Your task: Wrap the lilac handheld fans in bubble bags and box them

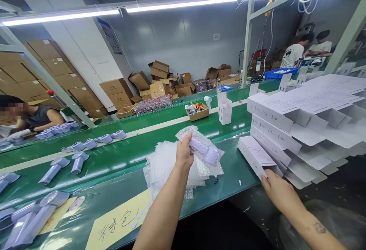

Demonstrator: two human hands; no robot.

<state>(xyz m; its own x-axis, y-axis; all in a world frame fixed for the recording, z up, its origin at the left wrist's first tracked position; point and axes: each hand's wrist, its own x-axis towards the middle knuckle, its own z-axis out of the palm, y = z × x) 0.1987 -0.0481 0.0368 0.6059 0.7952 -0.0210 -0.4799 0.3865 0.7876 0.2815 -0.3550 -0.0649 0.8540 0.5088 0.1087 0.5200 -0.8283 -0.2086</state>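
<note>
My left hand (184, 153) is closed on a bubble-wrap bag (187, 130) with a lavender plastic device (210, 154) inside, held over a pile of bubble-wrap bags (161, 164) on the green bench. At the right, my right hand (281, 192) grips the near end of a white cardboard box (254, 152) between thumb and fingers. That box lies on its side at the bench edge, its near end open. Beside it rises a stack of similar white boxes (311, 97) with open flaps toward me.
More lavender devices (54, 168) lie on the green conveyor (114, 170) and the near-left bench, by a yellow handwritten sheet (114, 219). Across stand an upright white box (225, 110) and a small carton of tools (198, 113). One person sits far left; two are far right.
</note>
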